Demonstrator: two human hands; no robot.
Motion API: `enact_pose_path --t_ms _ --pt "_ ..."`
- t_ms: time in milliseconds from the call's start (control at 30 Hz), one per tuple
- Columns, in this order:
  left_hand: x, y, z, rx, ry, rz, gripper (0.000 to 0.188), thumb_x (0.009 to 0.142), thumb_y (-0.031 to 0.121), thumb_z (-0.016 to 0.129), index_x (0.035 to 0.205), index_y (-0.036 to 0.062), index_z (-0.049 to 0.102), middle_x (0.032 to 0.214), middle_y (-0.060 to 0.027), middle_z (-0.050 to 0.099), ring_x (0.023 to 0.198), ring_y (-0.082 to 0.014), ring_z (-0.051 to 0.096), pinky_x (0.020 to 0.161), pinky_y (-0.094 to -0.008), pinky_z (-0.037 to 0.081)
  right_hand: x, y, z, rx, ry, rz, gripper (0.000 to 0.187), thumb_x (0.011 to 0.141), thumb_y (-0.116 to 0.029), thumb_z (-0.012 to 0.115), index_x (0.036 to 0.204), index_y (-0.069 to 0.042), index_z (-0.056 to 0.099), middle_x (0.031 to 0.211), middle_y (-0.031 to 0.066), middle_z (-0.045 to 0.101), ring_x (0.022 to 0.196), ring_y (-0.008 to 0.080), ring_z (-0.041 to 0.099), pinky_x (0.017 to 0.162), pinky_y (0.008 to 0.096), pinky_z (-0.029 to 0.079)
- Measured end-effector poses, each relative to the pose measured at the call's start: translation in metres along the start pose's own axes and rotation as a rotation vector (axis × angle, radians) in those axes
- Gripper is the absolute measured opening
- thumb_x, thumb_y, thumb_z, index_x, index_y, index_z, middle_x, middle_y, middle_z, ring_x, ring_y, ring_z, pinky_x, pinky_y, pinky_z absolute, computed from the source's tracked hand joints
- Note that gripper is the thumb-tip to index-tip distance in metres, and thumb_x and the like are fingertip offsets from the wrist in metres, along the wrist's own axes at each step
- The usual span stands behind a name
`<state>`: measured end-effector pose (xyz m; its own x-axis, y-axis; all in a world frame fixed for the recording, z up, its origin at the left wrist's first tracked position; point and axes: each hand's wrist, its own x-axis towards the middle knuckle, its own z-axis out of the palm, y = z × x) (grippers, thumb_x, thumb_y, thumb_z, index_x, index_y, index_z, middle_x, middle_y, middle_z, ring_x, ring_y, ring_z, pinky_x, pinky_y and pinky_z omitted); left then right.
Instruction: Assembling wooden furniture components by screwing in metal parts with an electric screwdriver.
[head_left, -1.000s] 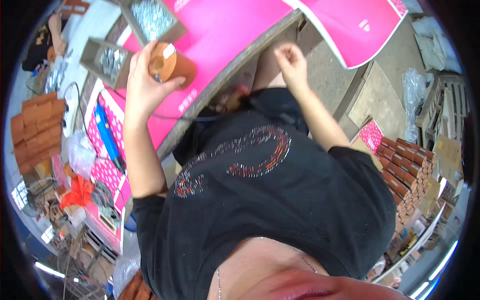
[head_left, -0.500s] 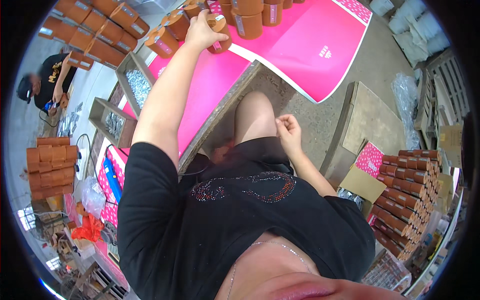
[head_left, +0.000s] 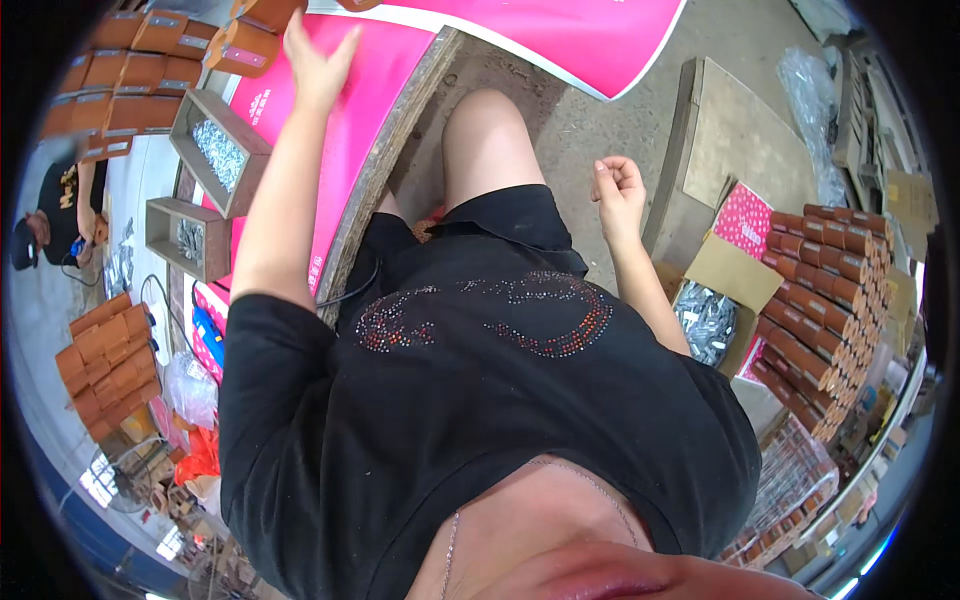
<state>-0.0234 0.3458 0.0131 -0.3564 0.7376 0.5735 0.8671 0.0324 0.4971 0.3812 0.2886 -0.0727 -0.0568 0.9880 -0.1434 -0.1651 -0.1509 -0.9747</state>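
My left hand (head_left: pixel 322 68) is held over the pink-covered table (head_left: pixel 395 45), thumb and fingers spread, with nothing in it. Just left of it stands an orange-brown cylinder (head_left: pixel 243 47) with a metal strip on its side. Another cylinder (head_left: pixel 270 12) is partly cut off by the upper edge. My right hand (head_left: pixel 620 193) hangs to the right of my knee, its fingers curled in; whether anything lies inside is hidden.
Wooden trays of small metal parts (head_left: pixel 217 150) (head_left: pixel 190 238) stand left, near a blue hand tool (head_left: pixel 208 335). Stacked cylinders (head_left: pixel 125 75) lie beyond. A co-worker (head_left: pixel 65 210) sits far left. On the right are an open carton of metal pieces (head_left: pixel 705 322) and piled cylinders (head_left: pixel 835 290).
My left hand has let go of a cylinder and come away, its fingers now spread. My right hand has shifted slightly outward. The whole view has swung, so the table sits higher.
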Motion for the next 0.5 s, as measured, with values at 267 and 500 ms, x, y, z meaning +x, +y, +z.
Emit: enact_pose_path --t_ms 267,500 --pt "-0.142 0.042 -0.135 0.23 -0.186 0.027 0.061 0.08 0.014 0.062 0.13 -0.0022 0.033 0.135 -0.0244 0.032 0.126 -0.0388 0.031 0.104 -0.0439 0.025 0.007 -0.005 0.008 -0.062 0.002 -0.115 0.008 0.085 -0.009 0.059 0.083 -0.005 0.053 0.058 -0.0077 0.044 0.05 0.0001 0.036 0.044 0.0175 0.029" --pt "-0.242 0.024 -0.204 0.462 -0.221 -0.292 0.041 0.084 0.018 0.054 0.12 -0.0004 0.045 0.129 -0.0204 0.042 0.121 -0.0353 0.038 0.103 -0.047 0.025 0.049 -0.056 0.145 -0.352 -0.521 -0.591 0.007 0.08 -0.007 0.061 0.084 -0.003 0.057 0.062 0.0023 0.053 0.055 0.0092 0.05 0.052 0.0228 0.041"
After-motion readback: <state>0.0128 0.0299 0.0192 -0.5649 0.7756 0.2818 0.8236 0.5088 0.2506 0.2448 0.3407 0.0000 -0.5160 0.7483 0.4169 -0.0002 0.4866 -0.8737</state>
